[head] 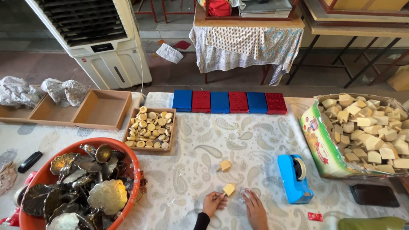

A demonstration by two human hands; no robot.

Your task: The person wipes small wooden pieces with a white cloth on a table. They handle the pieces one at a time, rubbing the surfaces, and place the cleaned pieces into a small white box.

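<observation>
Pinching pale wooden house-shaped block (229, 189), left hand (212, 203) fingers; right hand (254, 205) fingers flat on paisley cloth (255, 140).

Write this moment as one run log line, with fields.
left hand: holds small tan block | right hand: flat on cloth | second block: apart | tape dispenser: right
</observation>
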